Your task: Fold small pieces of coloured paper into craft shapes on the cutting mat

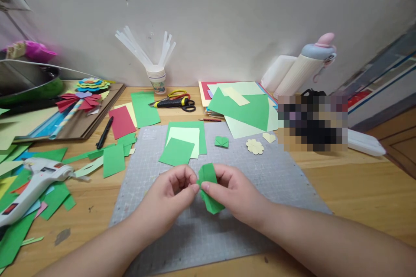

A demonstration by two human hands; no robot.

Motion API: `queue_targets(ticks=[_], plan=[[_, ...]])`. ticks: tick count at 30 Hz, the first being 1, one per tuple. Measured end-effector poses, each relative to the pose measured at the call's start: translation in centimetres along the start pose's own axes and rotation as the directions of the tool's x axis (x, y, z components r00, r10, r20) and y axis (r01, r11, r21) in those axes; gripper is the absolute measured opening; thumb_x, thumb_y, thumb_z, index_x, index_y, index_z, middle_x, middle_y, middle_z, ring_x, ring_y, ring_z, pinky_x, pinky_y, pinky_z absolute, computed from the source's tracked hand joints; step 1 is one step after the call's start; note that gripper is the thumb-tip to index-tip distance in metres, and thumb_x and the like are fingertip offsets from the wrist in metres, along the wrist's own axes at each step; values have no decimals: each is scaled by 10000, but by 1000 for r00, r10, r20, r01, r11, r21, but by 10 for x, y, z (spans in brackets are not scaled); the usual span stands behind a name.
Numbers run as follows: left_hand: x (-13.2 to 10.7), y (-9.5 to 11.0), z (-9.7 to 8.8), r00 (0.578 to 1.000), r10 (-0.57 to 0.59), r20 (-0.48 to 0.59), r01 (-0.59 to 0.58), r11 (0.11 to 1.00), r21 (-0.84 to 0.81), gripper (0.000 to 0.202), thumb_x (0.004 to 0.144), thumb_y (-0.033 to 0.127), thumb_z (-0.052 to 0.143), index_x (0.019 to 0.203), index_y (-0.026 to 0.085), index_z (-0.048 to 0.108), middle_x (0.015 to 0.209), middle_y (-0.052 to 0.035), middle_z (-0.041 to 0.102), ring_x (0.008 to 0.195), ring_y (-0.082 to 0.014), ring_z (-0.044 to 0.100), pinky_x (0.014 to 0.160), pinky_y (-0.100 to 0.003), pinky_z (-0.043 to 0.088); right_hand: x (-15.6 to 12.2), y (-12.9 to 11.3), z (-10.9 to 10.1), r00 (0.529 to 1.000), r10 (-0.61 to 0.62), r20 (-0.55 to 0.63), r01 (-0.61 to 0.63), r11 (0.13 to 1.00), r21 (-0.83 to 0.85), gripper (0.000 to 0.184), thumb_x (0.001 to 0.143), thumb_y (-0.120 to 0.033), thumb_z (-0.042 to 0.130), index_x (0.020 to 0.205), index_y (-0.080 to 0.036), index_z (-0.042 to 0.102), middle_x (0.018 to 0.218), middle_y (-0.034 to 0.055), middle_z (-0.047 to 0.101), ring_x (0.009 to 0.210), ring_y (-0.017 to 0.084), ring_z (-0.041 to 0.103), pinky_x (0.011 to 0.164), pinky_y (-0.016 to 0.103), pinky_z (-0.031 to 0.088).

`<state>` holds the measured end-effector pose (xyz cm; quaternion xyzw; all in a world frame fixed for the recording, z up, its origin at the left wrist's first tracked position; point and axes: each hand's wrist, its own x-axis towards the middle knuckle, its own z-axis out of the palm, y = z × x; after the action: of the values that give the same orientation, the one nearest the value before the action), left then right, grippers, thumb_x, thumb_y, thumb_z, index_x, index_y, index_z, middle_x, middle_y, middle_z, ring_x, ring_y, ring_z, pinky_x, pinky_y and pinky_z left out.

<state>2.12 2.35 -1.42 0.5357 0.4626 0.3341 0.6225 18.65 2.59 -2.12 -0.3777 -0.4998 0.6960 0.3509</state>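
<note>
Both my hands meet over the grey cutting mat (266, 181). My left hand (169, 197) and my right hand (235, 192) are closed in pinches on a small folded piece of green paper (208, 181), held just above the mat. My thumbs and fingertips press its left edge. Behind it on the mat lie a green square (176, 151) on pale green paper, a small folded green heart shape (221, 141), and a cream flower cut-out (255, 146).
A white glue gun (32, 181) lies at the left among green and coloured paper scraps. Scissors (177, 103), a black pen (104, 133), a cup of white strips (157, 78), stacked coloured paper (240, 108), a paper flower (81, 97) and a bottle (308, 67) ring the mat.
</note>
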Motion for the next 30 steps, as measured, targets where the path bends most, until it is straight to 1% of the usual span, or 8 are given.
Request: queue_targets(ticks=[5, 9, 12, 15, 18, 23, 28, 30], plan=[[1, 3, 1, 1000, -15, -15, 14, 998, -55, 128, 738, 267, 619, 720, 169, 538, 635, 44, 492, 603, -104, 416, 566, -231, 323, 1, -1, -1, 1000, 11, 2, -11, 1000, 21, 103, 774, -251, 581, 727, -166, 547, 606, -49, 466, 530, 78, 396, 472, 192, 335], [2, 5, -1, 999, -49, -13, 48, 996, -73, 159, 721, 296, 656, 711, 156, 581, 646, 27, 535, 623, -114, 446, 593, -240, 334, 1, -1, -1, 1000, 31, 5, -31, 999, 17, 75, 771, -227, 560, 724, -174, 534, 593, -54, 471, 513, 78, 407, 466, 195, 337], [2, 4, -4, 997, -80, -15, 78, 992, -95, 171, 730, 317, 657, 697, 154, 614, 607, 32, 525, 596, -108, 423, 581, -240, 315, 1, -2, -1, 1000, 12, 7, -12, 1000, 4, 66, 774, -211, 546, 720, -173, 534, 611, -50, 479, 528, 79, 429, 475, 197, 343], [2, 3, -8, 995, -96, -3, 95, 985, -144, 186, 755, 337, 637, 702, 160, 658, 619, 19, 554, 604, -111, 428, 591, -243, 316, 1, -4, -2, 1000, -12, 10, 12, 1000, -21, 53, 774, -202, 540, 734, -169, 548, 640, -42, 499, 545, 80, 444, 485, 200, 350], [3, 2, -12, 991, -127, 30, 130, 973, -192, 173, 754, 338, 650, 720, 172, 687, 661, 11, 583, 610, -111, 429, 590, -242, 314, 1, -4, -2, 1000, -15, 3, 15, 999, -30, 47, 767, -203, 540, 737, -169, 549, 651, -39, 509, 547, 80, 445, 490, 204, 352], [5, 4, -16, 986, -122, 112, 143, 968, -208, 167, 744, 284, 684, 620, 174, 667, 691, 16, 544, 641, -112, 411, 596, -240, 302, 2, -6, -2, 1000, -16, 20, 16, 1000, 0, 67, 741, -214, 573, 706, -175, 532, 574, -56, 486, 501, 76, 433, 456, 197, 332], [5, 3, -19, 970, -130, 205, 183, 946, -267, 182, 742, 321, 702, 628, 179, 683, 642, 20, 517, 630, -118, 404, 611, -253, 298, 1, -9, -3, 991, 98, 93, -108, 988, 111, 135, 711, -285, 609, 709, -167, 543, 550, -42, 535, 461, 83, 483, 448, 201, 349], [5, 1, -20, 964, -133, 230, 197, 938, -285, 178, 737, 332, 714, 647, 179, 693, 627, 25, 523, 627, -114, 413, 621, -252, 299, 1, -9, -3, 986, 122, 110, -136, 981, 137, 144, 700, -288, 618, 716, -163, 549, 545, -43, 535, 451, 82, 493, 450, 201, 356]])
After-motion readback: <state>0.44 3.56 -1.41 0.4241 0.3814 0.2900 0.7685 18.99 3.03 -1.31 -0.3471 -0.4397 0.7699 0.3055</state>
